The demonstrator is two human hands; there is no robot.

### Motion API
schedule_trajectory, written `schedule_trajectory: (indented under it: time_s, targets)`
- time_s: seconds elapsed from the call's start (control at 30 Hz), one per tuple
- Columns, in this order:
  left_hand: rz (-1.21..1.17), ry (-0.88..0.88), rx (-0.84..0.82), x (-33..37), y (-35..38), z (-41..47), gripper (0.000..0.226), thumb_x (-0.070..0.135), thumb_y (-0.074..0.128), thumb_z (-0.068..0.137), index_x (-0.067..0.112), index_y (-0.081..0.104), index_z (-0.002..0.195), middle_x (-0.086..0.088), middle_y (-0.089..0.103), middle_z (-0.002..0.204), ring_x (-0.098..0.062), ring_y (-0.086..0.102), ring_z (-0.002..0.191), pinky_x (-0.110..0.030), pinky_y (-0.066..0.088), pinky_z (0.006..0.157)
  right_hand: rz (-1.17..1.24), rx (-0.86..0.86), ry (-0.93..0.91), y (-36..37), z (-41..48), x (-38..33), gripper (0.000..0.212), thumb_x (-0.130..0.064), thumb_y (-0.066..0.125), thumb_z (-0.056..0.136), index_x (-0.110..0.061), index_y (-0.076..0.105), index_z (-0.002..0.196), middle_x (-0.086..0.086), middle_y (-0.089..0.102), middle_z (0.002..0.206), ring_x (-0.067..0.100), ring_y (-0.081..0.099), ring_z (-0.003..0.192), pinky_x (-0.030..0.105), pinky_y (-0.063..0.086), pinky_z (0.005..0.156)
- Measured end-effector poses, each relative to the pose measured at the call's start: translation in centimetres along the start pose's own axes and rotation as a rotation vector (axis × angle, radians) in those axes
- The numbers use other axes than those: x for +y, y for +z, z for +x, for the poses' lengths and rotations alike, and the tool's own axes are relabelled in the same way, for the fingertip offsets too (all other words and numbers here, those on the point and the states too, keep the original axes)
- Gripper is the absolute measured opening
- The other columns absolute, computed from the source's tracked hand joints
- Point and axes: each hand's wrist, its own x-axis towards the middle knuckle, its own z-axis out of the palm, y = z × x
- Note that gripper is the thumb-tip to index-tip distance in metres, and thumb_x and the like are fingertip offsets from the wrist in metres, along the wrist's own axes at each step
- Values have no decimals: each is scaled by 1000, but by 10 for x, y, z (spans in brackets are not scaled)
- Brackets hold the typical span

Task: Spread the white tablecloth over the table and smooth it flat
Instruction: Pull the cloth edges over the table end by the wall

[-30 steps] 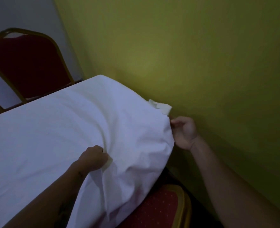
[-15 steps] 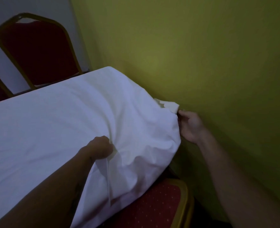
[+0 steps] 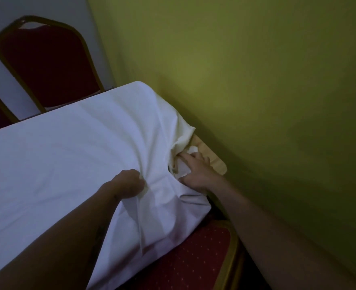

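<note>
- The white tablecloth [image 3: 68,155] is seen draped over most of the table, filling the frame from 9 o'clock to centre; a bare wooden table corner [image 3: 209,156] is left exposed at about 3 o'clock of the cloth, just beside the green wall [image 3: 267,91].
- The left hand [image 3: 129,183] is closed into a fist, a gathered fold of cloth pinched in it near the table's near edge; creases radiate from this grip.
- The right hand [image 3: 196,171] is laid on the bunched cloth edge at the corner, fingers [image 3: 188,159] partly spread; whether fabric is actually pinched cannot be told.
- The cloth is judged light, soft and limp: it will bunch and slide easily and hold wrinkles.
- Hold is best taken at the hem by the uncovered corner and drawn toward 3 o'clock.
- A red chair [image 3: 193,260] is noted under the overhang at 5 o'clock, another [image 3: 47,63] at 11 o'clock.
</note>
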Motion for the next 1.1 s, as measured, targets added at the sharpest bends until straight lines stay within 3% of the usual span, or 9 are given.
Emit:
schedule_trajectory:
  time_s: [0.1, 0.23, 0.43, 0.53, 0.63, 0.73, 0.83, 0.97, 1.1]
  targets:
    - [2, 16, 10, -1, 1, -3, 31, 31, 43, 99, 7, 57, 112, -14, 60, 121, -30, 56, 108, -32, 41, 82, -91, 73, 54, 11, 3, 2, 81, -45, 70, 74, -34, 28, 142, 3, 23, 148, 33, 23, 132, 44, 29, 103]
    - [-8, 15, 13, -2, 3, -7, 32, 32, 44, 99, 7, 57, 114, -14, 60, 122, -28, 55, 103, -31, 39, 81, -346, 184, -9, 15, 4, 7, 49, -59, 64, 70, -35, 54, 111, 5, 26, 144, 32, 26, 126, 48, 30, 100]
    - [-14, 20, 17, -3, 3, -9, 31, 32, 43, 100, 7, 56, 113, -14, 59, 121, -23, 48, 92, -31, 38, 79, -392, 473, -261, -13, 2, 28, 25, -42, 66, 74, -20, 58, 64, 4, 49, 142, 33, 29, 139, 48, 33, 103]
    - [-8, 25, 15, -4, 3, -10, 25, 31, 43, 100, 9, 55, 105, -13, 59, 119, -23, 47, 91, -30, 37, 79, -146, 490, -362, -44, -16, 45, 25, -33, 51, 72, -19, 40, 55, 6, 64, 77, 25, 63, 94, 36, 46, 70]
    - [-18, 24, 13, -4, 4, -8, 19, 31, 44, 99, 14, 50, 96, -12, 60, 116, -23, 49, 90, -31, 38, 78, -1, 476, -214, -77, -35, 70, 30, -36, 50, 68, -12, 38, 54, 0, 41, 51, 17, 41, 52, 34, 29, 51]
    - [-29, 21, 1, -4, 2, -8, 21, 32, 44, 99, 12, 53, 99, -10, 59, 111, -23, 50, 91, -31, 39, 78, -326, 257, 144, -109, -43, 105, 42, -44, 52, 76, -6, 70, 83, 19, 71, 88, 31, 67, 82, 38, 44, 64]
    - [-36, 25, -19, -4, -2, -9, 30, 30, 43, 100, 7, 59, 110, -12, 61, 117, -26, 54, 97, -33, 41, 81, -415, 205, 505, -127, -49, 141, 47, -36, 58, 90, -1, 63, 120, 25, 59, 131, 38, 60, 114, 37, 46, 85]
    - [-140, 16, -21, -4, -10, -9, 30, 25, 48, 98, 4, 67, 106, -18, 63, 117, -31, 57, 103, -31, 42, 84, -354, 386, 661, -111, -44, 163, 50, -41, 51, 91, -7, 59, 127, 20, 56, 136, 40, 56, 118, 45, 46, 98]
    - [-385, -39, 26, -7, -14, -12, 26, 20, 55, 93, 4, 67, 75, -14, 66, 76, -32, 60, 79, -34, 48, 73, -327, 435, 716, -88, -40, 165, 41, -32, 59, 89, -7, 62, 122, 20, 57, 133, 41, 56, 119, 45, 45, 95]
